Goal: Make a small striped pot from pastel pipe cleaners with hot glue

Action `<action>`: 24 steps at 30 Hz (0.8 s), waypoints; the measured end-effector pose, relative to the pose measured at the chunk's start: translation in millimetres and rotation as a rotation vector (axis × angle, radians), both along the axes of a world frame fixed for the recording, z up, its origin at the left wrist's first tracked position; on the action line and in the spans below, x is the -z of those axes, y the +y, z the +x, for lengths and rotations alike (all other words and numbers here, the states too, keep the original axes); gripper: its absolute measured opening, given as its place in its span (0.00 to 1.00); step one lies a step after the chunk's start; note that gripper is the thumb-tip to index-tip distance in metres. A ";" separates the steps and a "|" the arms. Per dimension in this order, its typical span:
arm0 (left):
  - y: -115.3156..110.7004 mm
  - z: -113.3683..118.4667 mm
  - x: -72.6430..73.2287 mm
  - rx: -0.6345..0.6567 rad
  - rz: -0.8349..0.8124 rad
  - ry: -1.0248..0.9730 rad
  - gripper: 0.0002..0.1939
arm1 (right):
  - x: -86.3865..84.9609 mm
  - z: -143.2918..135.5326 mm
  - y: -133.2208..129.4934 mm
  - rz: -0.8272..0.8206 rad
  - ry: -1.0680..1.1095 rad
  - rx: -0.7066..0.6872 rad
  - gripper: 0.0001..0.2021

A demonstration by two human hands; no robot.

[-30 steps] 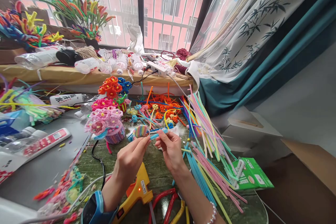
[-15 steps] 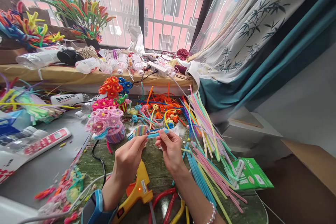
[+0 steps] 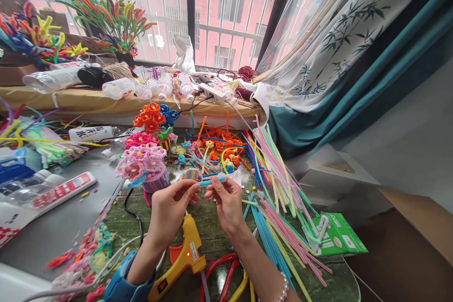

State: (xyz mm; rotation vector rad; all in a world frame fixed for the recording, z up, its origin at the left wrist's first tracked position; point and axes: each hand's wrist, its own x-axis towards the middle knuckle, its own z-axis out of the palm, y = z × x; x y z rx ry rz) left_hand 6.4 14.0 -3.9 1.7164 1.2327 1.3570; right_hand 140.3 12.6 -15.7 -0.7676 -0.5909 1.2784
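A short light-blue pipe cleaner (image 3: 207, 182) stretches level between my two hands. My left hand (image 3: 171, 203) pinches its left end, and my right hand (image 3: 226, 200) grips its right end between thumb and fingers. Just behind them lies a small striped pastel piece (image 3: 191, 174), partly hidden by my left hand. Below my hands a yellow glue gun (image 3: 191, 245) with a lit orange light rests on the green tabletop. Pliers with red handles (image 3: 230, 276) and a tool with yellow handles (image 3: 242, 288) lie by my right forearm.
Pipe-cleaner flowers in a striped pot (image 3: 143, 165) stand left of my hands. Loose orange flowers (image 3: 226, 141) lie behind. Blue pipe cleaners (image 3: 269, 236) and pink ones (image 3: 290, 236) spread rightward near a green packet (image 3: 341, 236). A black cable (image 3: 136, 214) crosses the left side.
My left hand has turned at the wrist, its fingers now more curled around the left end of the pipe cleaner. The right hand has shifted slightly left.
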 end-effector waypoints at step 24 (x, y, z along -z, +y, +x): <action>7.9 -11.0 -0.1 0.023 0.169 0.329 0.10 | 5.7 23.0 3.6 0.470 -1.108 -0.073 0.11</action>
